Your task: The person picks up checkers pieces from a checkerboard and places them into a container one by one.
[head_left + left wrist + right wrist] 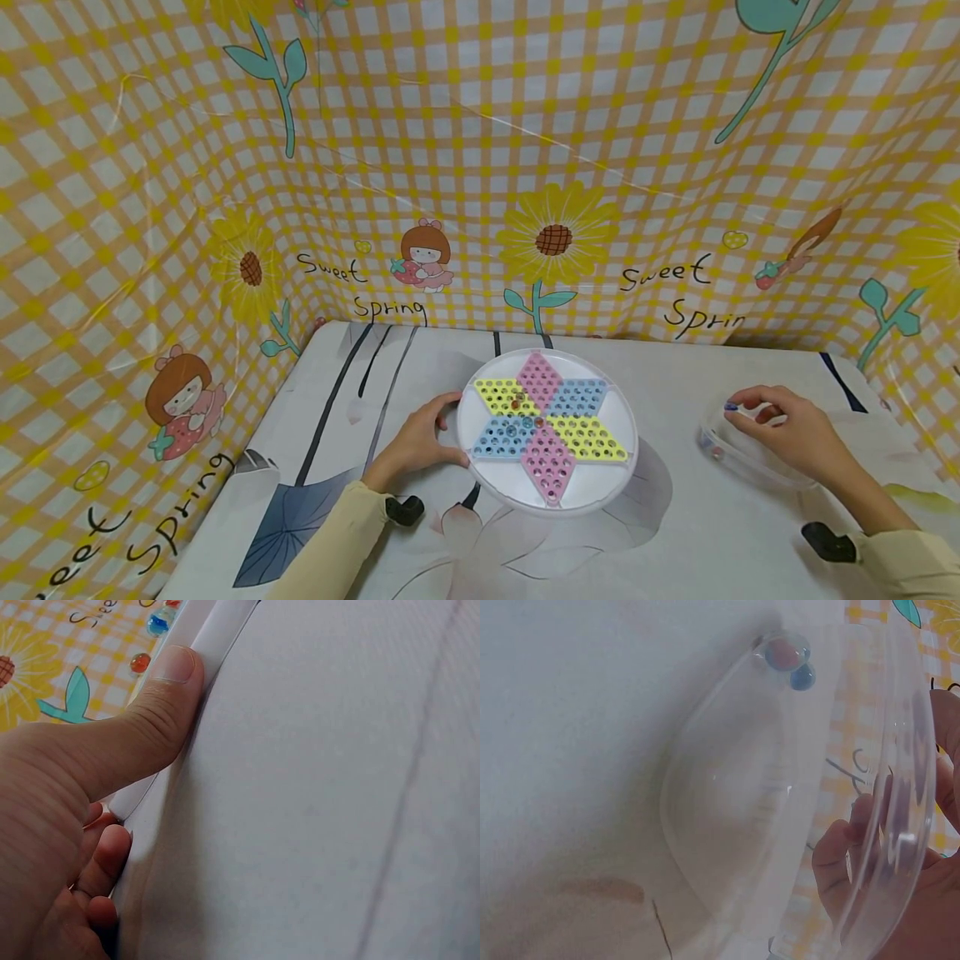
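A round white Chinese checkers board [600, 492] with a pink, yellow and blue star lies mid-table. My left hand [420, 437] grips its left rim; in the left wrist view the thumb [161, 697] presses the rim while other fingers curl beside it. Several glass marbles [512, 431] sit in the star's holes left of centre. On the right, my right hand [787, 429] is over a clear plastic container [787, 475], pinching a small blue marble [731, 407] between thumb and fingertip. More marbles [786, 654] lie at one end of the container.
A white tablecloth [360, 550] with dark lines and flower prints covers the table. Yellow checked cloth [465, 167] hangs behind and at both sides. At the left table edge is a grey and white shape [257, 461], too small to make out.
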Tool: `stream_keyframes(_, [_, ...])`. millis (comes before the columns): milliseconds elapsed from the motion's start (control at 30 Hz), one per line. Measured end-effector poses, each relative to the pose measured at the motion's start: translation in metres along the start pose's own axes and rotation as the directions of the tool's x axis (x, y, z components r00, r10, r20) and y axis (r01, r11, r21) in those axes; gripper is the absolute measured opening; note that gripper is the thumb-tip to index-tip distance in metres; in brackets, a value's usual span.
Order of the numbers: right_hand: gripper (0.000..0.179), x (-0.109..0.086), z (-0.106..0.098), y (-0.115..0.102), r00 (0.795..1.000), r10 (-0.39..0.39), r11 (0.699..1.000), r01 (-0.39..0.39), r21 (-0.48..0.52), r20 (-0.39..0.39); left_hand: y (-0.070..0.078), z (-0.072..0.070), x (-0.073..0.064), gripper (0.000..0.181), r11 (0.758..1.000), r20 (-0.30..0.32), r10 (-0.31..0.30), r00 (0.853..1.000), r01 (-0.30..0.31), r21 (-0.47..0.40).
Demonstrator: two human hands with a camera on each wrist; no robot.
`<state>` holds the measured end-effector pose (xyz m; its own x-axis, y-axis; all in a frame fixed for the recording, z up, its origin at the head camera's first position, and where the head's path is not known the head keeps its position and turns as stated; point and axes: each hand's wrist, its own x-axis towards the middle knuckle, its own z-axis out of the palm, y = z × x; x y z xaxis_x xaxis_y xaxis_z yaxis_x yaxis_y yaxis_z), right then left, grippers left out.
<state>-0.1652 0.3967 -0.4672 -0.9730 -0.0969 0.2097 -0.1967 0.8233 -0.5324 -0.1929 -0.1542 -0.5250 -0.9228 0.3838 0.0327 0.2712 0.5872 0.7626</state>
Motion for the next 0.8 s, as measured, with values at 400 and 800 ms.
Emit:
stream_keyframes(400, [0.040, 0.0021, 0.0011, 0.0036, 1.000, -0.015, 1.000, 0.015, -0.016, 0.006, 0.0003, 0.0004, 0.0005, 0.104, 1.000, 0.005, -0.002, 1.000, 0.002, 0.004])
stream_keyframes(800, [0.048, 0.0018, -0.0004, -0.0002, 1.000, -0.013, 1.000, 0.013, -0.024, 0.001, 0.0019, -0.0003, 0.0004, 0.105, 1.000, 0.006, -0.014, 1.000, 0.014, 0.018])
